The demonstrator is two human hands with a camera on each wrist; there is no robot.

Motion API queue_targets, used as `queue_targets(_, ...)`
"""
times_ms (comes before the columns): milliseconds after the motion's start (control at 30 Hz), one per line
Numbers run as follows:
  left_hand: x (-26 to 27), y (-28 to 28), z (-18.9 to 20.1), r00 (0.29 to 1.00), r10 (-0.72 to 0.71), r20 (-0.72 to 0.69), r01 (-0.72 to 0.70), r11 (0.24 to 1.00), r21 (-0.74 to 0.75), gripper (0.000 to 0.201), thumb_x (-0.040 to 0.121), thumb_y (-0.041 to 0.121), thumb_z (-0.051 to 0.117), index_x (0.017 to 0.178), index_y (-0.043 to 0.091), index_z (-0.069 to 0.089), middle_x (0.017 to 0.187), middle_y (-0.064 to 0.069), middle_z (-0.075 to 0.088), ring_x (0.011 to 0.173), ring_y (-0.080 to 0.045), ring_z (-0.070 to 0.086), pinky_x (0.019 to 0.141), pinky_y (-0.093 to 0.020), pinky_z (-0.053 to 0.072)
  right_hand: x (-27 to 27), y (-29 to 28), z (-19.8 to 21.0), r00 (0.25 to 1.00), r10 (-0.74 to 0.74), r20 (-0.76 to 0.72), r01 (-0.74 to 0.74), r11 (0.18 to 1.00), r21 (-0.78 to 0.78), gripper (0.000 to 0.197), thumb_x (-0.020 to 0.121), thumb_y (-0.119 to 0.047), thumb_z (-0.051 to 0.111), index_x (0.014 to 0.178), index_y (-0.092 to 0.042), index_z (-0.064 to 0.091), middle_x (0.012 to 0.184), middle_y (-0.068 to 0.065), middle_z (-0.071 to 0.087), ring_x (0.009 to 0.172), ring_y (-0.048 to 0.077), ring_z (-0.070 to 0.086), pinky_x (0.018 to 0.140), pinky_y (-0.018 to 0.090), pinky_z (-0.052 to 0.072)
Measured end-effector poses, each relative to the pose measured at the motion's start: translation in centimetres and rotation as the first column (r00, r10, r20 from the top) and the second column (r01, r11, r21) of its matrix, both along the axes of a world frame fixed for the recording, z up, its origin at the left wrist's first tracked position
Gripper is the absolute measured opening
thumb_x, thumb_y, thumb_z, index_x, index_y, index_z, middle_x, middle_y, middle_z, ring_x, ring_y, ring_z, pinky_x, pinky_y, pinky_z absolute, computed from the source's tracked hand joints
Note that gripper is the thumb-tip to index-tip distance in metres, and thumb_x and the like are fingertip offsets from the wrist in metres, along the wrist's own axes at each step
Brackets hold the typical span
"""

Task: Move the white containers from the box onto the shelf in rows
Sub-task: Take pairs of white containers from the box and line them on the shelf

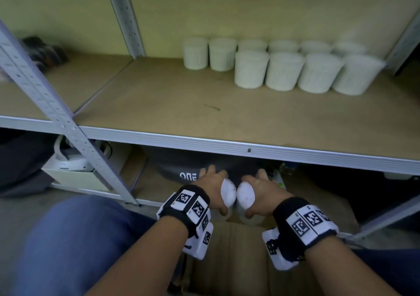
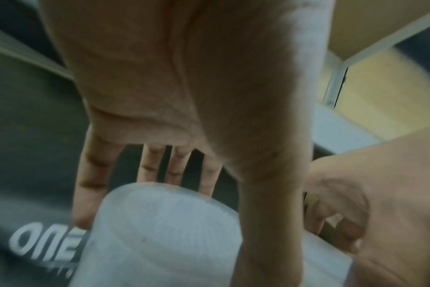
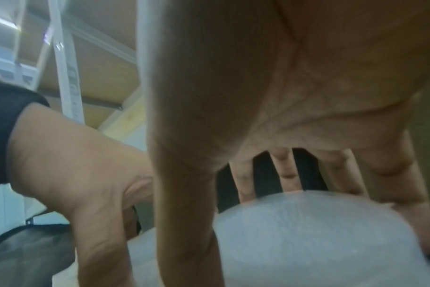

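Note:
Two white containers stand side by side below the shelf, over the open cardboard box. My left hand grips the left container from above, fingers down its far side and thumb down its near side. In the same way my right hand grips the right container. The two containers touch or nearly touch. On the shelf board, at the right, several white containers stand in two rows, with the back row reaching further left.
A grey perforated upright slants across the left. The shelf's metal front edge runs just above my hands. On the level below the shelf lie a dark bag lettered ONE and a white device in a box. Dark items sit far left.

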State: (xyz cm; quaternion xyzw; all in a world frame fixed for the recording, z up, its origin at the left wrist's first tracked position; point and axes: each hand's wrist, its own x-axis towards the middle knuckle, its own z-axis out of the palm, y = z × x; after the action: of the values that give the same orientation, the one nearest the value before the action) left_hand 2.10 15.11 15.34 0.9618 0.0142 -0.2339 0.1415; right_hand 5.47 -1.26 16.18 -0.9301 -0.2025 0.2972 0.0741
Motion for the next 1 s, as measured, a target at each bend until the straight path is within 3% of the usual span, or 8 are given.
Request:
queue_targets(167, -1.2, 0.3, 5.5, 0.998, -0.045, 0.047, 0.047, 0.998, -0.052, 0.086, 0.053, 0.041, 0.083, 0.128, 0.032, 0.041, 0.114, 0.002, 0.036, 0.112, -0.021, 0.037, 0.090, -0.042, 0.050, -0.4, -0.8, 6.3, 0.998, 0.068, 0.000, -0.068, 0.998, -0.014, 0.082, 0.061, -0.034, 0.081, 0.130, -0.037, 0.036, 0.124, -0.002, 0.027, 0.115, 0.032, 0.040, 0.085, 0.044, 0.054)
queue_targets(267, -1.9, 0.7, 8.6, 0.996, -0.052, 0.077, 0.060, 0.994, -0.097, 0.086, 0.052, 0.041, 0.083, 0.128, 0.037, 0.042, 0.114, 0.006, 0.037, 0.113, -0.015, 0.038, 0.091, -0.040, 0.051, -0.8, -1.5, 10.0, 0.994, 0.109, 0.029, -0.109, 0.994, -0.005, 0.082, 0.060, -0.036, 0.081, 0.129, -0.039, 0.038, 0.120, -0.005, 0.032, 0.108, 0.026, 0.051, 0.082, 0.041, 0.055)
queue_targets(467, -3.0, 1.5, 13.7, 0.972, -0.032, 0.235, 0.063, 0.990, -0.127, 0.087, 0.055, 0.044, 0.082, 0.131, 0.042, 0.040, 0.121, 0.011, 0.038, 0.118, -0.008, 0.037, 0.095, -0.031, 0.046, -1.3, -2.6, 15.0, 0.993, 0.055, 0.101, -0.076, 0.972, 0.222, 0.074, 0.056, -0.036, 0.083, 0.119, -0.048, 0.046, 0.113, -0.015, 0.038, 0.099, 0.012, 0.054, 0.074, 0.036, 0.060)
queue_targets(600, -3.1, 1.9, 15.4, 0.943, 0.017, 0.333, 0.046, 0.983, -0.178, 0.086, 0.057, 0.045, 0.082, 0.132, 0.045, 0.039, 0.125, 0.015, 0.040, 0.119, -0.006, 0.039, 0.095, -0.027, 0.044, -1.0, -3.1, 16.1, 0.970, 0.026, 0.241, -0.102, 0.945, 0.310, 0.075, 0.056, -0.040, 0.082, 0.120, -0.051, 0.045, 0.120, -0.022, 0.041, 0.109, 0.008, 0.048, 0.087, 0.028, 0.051)
queue_targets(667, -2.8, 2.1, 15.9, 0.921, 0.040, 0.388, 0.039, 0.980, -0.193, 0.085, 0.059, 0.045, 0.081, 0.133, 0.044, 0.040, 0.130, 0.018, 0.041, 0.121, -0.005, 0.039, 0.091, -0.021, 0.038, -0.6, -3.2, 16.2, 0.957, -0.008, 0.289, -0.104, 0.923, 0.370, 0.075, 0.059, -0.041, 0.081, 0.124, -0.049, 0.045, 0.123, -0.026, 0.041, 0.112, 0.003, 0.046, 0.086, 0.020, 0.042)
queue_targets(767, -2.4, 2.5, 16.5, 0.886, 0.082, 0.456, 0.030, 0.972, -0.233, 0.078, 0.062, 0.044, 0.080, 0.131, 0.040, 0.046, 0.134, 0.024, 0.043, 0.123, -0.001, 0.041, 0.090, -0.015, 0.033, -0.3, -3.2, 16.3, 0.943, -0.059, 0.327, -0.102, 0.885, 0.455, 0.067, 0.062, -0.045, 0.078, 0.123, -0.046, 0.049, 0.125, -0.028, 0.043, 0.115, -0.002, 0.045, 0.087, 0.016, 0.035)
queue_targets(900, -1.9, 3.0, 17.0, 0.847, 0.161, 0.506, -0.002, 0.954, -0.299, 0.066, 0.060, 0.055, 0.075, 0.121, 0.043, 0.054, 0.130, 0.027, 0.051, 0.123, 0.000, 0.046, 0.103, -0.026, 0.042, -0.1, -3.1, 16.5, 0.908, -0.160, 0.388, -0.097, 0.819, 0.565, 0.052, 0.063, -0.041, 0.079, 0.112, -0.041, 0.060, 0.122, -0.025, 0.051, 0.114, -0.003, 0.047, 0.086, 0.008, 0.034)
queue_targets(1000, -1.3, 2.8, 17.4, 0.785, 0.215, 0.581, -0.023, 0.947, -0.319, 0.056, 0.061, 0.054, 0.075, 0.113, 0.043, 0.058, 0.124, 0.026, 0.054, 0.121, -0.002, 0.046, 0.099, -0.023, 0.038, 0.4, -2.9, 16.2, 0.868, -0.261, 0.423, -0.083, 0.763, 0.641, 0.046, 0.062, -0.037, 0.082, 0.105, -0.037, 0.066, 0.122, -0.023, 0.052, 0.113, -0.005, 0.048, 0.084, -0.009, 0.028)
